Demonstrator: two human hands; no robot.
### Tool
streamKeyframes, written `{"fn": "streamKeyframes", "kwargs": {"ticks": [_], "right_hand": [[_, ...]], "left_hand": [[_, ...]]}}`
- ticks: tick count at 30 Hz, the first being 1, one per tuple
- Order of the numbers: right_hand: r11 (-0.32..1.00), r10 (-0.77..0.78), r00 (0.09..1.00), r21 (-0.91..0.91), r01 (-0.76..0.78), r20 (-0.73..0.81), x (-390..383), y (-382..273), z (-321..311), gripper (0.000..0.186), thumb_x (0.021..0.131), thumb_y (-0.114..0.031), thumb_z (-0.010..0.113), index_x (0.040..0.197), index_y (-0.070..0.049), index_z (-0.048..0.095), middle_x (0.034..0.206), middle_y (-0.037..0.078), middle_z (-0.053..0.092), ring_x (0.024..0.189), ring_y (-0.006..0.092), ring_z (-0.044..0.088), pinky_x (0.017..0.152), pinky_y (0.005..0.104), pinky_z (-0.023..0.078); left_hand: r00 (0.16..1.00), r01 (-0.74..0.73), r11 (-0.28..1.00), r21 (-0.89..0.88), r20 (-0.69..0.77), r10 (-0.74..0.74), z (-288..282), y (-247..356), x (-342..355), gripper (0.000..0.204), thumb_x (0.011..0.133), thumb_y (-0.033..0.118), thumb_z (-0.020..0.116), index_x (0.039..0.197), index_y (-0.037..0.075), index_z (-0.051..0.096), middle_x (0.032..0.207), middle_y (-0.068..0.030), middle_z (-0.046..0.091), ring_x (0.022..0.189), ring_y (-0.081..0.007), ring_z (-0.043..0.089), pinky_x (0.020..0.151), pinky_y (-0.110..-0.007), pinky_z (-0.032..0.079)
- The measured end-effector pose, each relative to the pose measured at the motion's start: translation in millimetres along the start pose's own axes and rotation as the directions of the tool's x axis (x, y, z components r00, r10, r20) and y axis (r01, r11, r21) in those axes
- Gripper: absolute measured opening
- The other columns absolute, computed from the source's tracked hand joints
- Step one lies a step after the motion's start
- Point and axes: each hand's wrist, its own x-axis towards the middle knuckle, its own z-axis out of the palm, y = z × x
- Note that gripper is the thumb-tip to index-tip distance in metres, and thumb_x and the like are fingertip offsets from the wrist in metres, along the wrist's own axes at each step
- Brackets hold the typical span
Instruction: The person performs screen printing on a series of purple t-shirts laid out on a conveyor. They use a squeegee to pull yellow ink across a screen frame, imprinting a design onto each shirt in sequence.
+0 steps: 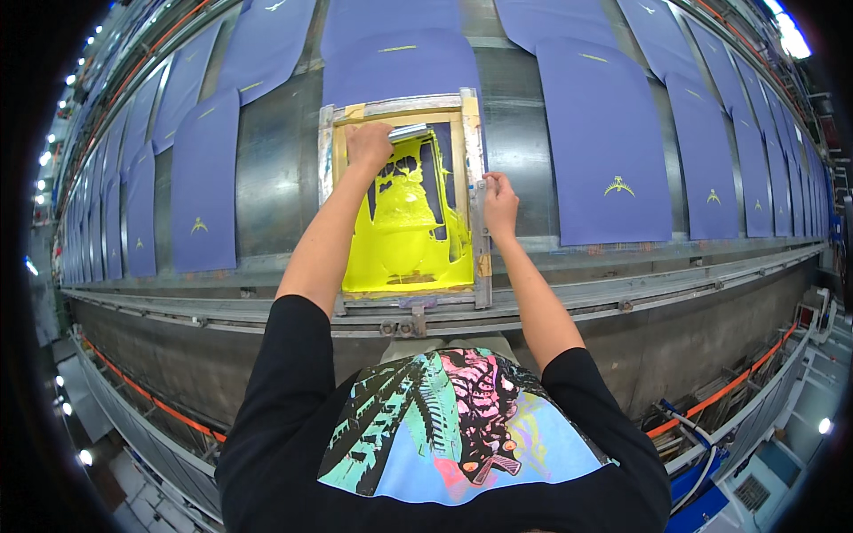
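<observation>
A screen-printing frame lies on the metal print table in front of me, over a purple fabric panel. Bright yellow ink covers much of its mesh, thickest in the middle and near end, with dark streaks showing through. My left hand is closed around a squeegee at the frame's far end; part of the squeegee is hidden by the fingers. My right hand is closed at the frame's right side rail, thumb and fingers pinching its edge.
Purple fabric panels lie in a row along the metal table on both sides, several with a small yellow print. A metal rail runs along the near edge. An orange strip lies lower, nearer me.
</observation>
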Motion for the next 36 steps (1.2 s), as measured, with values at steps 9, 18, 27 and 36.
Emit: {"fn": "streamKeyframes", "kwargs": {"ticks": [9,18,27,36], "right_hand": [[0.999,-0.042,0.999,0.017,0.042,-0.007,21.2,2.8,-7.5,0.022,0.103,-0.023,0.054,0.107,-0.007,0.068,0.073,0.02,0.065,0.07,0.0381,0.065,0.067,0.0469,0.048],[0.993,-0.076,0.997,0.092,0.077,-0.017,0.8,20.6,-29.7,0.023,0.103,-0.024,0.055,0.109,-0.006,0.069,0.074,0.015,0.065,0.066,0.0266,0.061,0.066,0.0409,0.047],[0.996,0.059,0.998,0.073,-0.06,0.019,-109.3,76.7,-42.3,0.038,0.096,-0.024,0.062,0.132,-0.01,0.061,0.103,0.021,0.067,0.095,0.0377,0.064,0.087,0.0481,0.05],[0.978,-0.201,0.958,-0.091,0.186,-0.204,-186.0,120.2,-94.3,0.033,0.097,-0.018,0.064,0.129,-0.011,0.062,0.095,0.009,0.059,0.092,0.0265,0.057,0.085,0.039,0.047]], "left_hand": [[0.964,-0.183,0.98,-0.076,-0.211,0.164,16.3,30.4,-87.0,0.029,0.084,0.005,0.063,0.097,0.024,0.081,0.088,0.0012,0.074,0.084,-0.02,0.067,0.085,-0.043,0.037],[0.962,-0.208,0.964,-0.164,-0.211,0.172,4.2,77.3,-261.3,0.025,0.08,0.003,0.066,0.094,0.019,0.078,0.098,-0.0004,0.077,0.081,-0.0213,0.065,0.081,-0.039,0.041],[0.988,-0.153,0.95,-0.272,-0.048,0.146,16.5,70.6,-376.5,0.03,0.078,0.001,0.063,0.098,0.019,0.077,0.095,-0.0018,0.071,0.091,-0.0278,0.064,0.082,-0.043,0.042],[0.984,-0.093,0.901,-0.423,0.098,0.148,40.5,55.1,-305.5,0.036,0.073,0.014,0.078,0.109,0.018,0.075,0.096,-0.0045,0.077,0.089,-0.0293,0.072,0.08,-0.044,0.051]]}}
